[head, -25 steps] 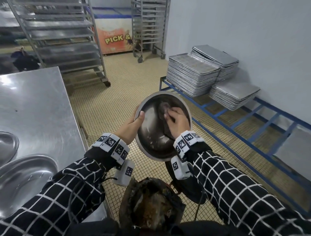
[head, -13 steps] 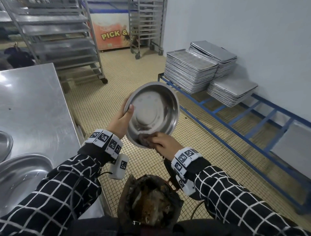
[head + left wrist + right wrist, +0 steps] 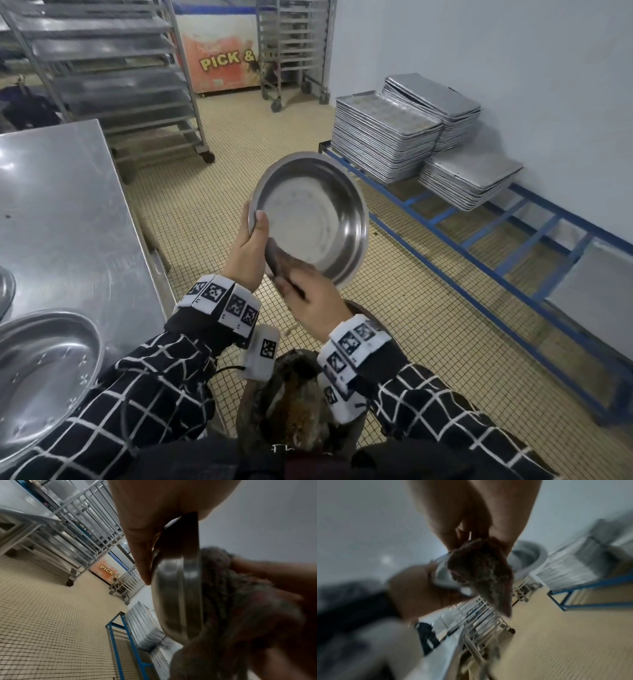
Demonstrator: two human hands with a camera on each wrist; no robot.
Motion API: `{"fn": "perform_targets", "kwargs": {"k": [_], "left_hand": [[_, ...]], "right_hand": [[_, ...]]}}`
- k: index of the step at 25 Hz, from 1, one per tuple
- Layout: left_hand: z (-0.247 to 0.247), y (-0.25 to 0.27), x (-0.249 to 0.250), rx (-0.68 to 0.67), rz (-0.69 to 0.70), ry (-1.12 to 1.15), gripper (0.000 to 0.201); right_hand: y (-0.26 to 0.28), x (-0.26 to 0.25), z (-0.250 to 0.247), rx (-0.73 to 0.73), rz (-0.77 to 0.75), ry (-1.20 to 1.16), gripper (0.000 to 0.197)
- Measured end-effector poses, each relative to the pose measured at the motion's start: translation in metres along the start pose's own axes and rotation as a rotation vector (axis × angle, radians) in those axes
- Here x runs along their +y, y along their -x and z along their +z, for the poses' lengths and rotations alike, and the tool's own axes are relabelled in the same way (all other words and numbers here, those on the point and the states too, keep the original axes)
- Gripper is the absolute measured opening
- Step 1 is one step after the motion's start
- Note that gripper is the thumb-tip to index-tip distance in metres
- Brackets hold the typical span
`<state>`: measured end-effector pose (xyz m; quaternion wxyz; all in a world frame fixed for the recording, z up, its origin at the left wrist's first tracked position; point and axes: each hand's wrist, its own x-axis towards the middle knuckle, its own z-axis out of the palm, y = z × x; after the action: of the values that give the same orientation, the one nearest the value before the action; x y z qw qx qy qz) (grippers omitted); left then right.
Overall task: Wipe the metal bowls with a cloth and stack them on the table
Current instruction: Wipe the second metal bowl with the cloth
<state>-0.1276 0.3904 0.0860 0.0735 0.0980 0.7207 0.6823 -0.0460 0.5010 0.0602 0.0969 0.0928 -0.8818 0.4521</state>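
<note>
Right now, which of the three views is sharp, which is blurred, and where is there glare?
Head view: sharp, with glare on the steel table and soft reflections in the bowl. Left wrist view: the floor is sharp, the cloth is soft. Right wrist view: motion blur throughout, the right hand dim.

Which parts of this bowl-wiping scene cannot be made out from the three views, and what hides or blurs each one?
- Head view: the right hand covers most of the cloth.
- Head view: the left hand hides its fingers behind the bowl.
- Head view: bowls on the table are cut by the left edge.
- Right wrist view: motion blur smears the bowl and cloth.
- Left wrist view: the cloth fills the lower right.
</note>
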Motion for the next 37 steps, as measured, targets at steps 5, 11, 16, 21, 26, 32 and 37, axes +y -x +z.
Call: {"fn": "perform_targets", "kwargs": {"k": [5,11,16,21,26,32,37], "left_hand": [[-0.01,-0.002,0.02,0.016,-0.031,0.019,0.057],[-0.006,0.004,0.028,0.025,0.078,-0.026,0.035],[-0.011,0.003,0.028,-0.005,0.084,0.002,0.036],[-0.005,0.005,0.015,-0.07,-0.015,0.007,0.026],[-0.008,0.004,0.012,-0.113,-0.184,0.044,0.034],[-0.017,-0.002,0.011,-0.23,-0.253,0.089,0.046],[-0.003,0.008,0.006,-0.158,-0.04,0.131,0.081]], "right_hand": [[0.003,0.04,-0.013,-0.13,-0.036,0.581,0.057],[0.006,0.021,0.012,-0.09,-0.046,0.357,0.059],[0.006,0.056,-0.024,-0.119,0.118,0.821,0.063],[-0.008,0.08,-0.059,0.067,0.298,0.803,0.057],[-0.015,0.064,-0.077,0.29,0.351,0.324,0.062],[-0.016,0.056,-0.099,0.402,0.535,0.019,0.031],[-0.023,0.05,-0.092,0.671,0.593,-0.075,0.022]]}}
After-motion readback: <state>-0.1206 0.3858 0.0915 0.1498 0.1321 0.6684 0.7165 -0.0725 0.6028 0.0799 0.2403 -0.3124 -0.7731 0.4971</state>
